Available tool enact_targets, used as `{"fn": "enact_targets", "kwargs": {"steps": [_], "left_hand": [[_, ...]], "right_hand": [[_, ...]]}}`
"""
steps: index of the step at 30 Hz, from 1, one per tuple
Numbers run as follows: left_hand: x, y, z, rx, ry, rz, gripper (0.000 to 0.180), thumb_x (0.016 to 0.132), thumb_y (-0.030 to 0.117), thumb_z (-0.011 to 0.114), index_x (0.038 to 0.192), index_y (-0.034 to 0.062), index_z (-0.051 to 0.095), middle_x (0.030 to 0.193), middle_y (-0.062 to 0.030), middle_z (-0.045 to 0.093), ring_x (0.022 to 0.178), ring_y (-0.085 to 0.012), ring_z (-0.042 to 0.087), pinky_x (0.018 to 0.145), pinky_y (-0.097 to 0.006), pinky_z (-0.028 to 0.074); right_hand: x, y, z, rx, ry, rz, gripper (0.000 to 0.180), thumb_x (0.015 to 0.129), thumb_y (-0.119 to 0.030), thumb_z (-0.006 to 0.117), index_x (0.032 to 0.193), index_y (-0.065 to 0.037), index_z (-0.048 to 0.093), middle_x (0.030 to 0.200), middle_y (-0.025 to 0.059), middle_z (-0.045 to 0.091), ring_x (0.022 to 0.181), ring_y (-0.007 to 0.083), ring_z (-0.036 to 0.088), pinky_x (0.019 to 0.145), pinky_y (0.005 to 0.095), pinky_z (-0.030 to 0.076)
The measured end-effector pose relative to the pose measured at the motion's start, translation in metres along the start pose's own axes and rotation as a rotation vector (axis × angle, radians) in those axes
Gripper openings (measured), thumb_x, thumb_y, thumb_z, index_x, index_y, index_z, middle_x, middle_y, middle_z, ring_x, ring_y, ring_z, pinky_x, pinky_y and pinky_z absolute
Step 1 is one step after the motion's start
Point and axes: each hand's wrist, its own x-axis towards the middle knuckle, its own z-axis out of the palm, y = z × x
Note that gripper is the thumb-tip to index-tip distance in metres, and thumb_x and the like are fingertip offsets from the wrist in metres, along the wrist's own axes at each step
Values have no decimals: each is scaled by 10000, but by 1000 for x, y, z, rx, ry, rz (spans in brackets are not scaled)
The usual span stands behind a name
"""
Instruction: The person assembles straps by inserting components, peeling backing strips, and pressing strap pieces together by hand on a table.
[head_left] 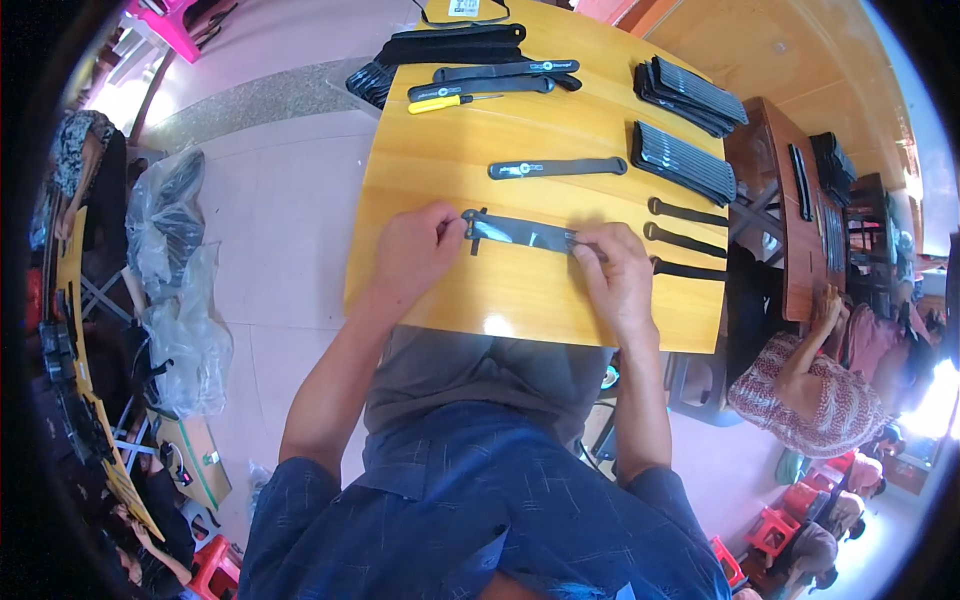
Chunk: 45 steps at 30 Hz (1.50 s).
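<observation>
A flat black strap (525, 233) with a glossy, plastic-like sheen lies stretched between my hands, low over the wooden table. My left hand (418, 245) is closed in a pinch at its left end, where a small dark cross-piece (474, 244) sticks out. At the other end, my right hand (615, 262) grips it between thumb and fingers. Just beyond is a separate black strap (560, 168) with a rounded end. To the right of my right hand, several narrow black straps with end loops (690, 238) lie in a row.
Neat stacks of packed black straps (682, 162) sit on the right of the yellow wooden table (450, 300). A yellow-handled screwdriver (435, 104) lies by more straps (480, 88) at the far left. A person in a patterned top (810, 390) sits at the brown table on the right.
</observation>
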Motion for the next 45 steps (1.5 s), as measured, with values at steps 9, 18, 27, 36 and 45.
{"fn": "enact_targets", "kwargs": {"steps": [9,18,27,36,45], "left_hand": [[-12,6,0,-45,57,76,129,934,153,682,904,28,669,695,-153,649,577,-268,641,558,-379,484],[-38,30,15,-80,100,289,90,916,106,682,886,39,630,740,-164,636,623,-341,628,576,-426,490],[-51,57,31,-244,20,300,54,898,59,678,879,33,635,716,-161,615,598,-288,621,560,-403,476],[-74,99,43,-351,-68,469,42,886,47,671,882,46,629,744,-152,641,630,-337,644,570,-419,492],[-99,142,10,-457,-286,541,64,890,91,694,914,55,646,810,-130,674,724,-326,676,640,-398,529]], "right_hand": [[17,-31,28,-4,-72,-178,169,840,-93,750,1000,-41,730,961,132,690,939,348,655,834,436,531],[16,-38,43,40,-87,-284,218,854,-91,728,1061,-36,692,1046,152,694,1016,370,655,895,463,521],[6,-25,24,2,-147,-223,311,838,-76,725,1144,-40,677,1148,152,694,1117,365,644,952,456,508],[-6,-18,-4,40,-90,-201,352,802,16,675,1147,-52,676,1213,166,679,1176,374,619,1007,468,487],[-45,-20,-73,157,-191,-172,97,865,-75,715,953,-37,700,922,115,712,880,315,682,813,383,517]]}}
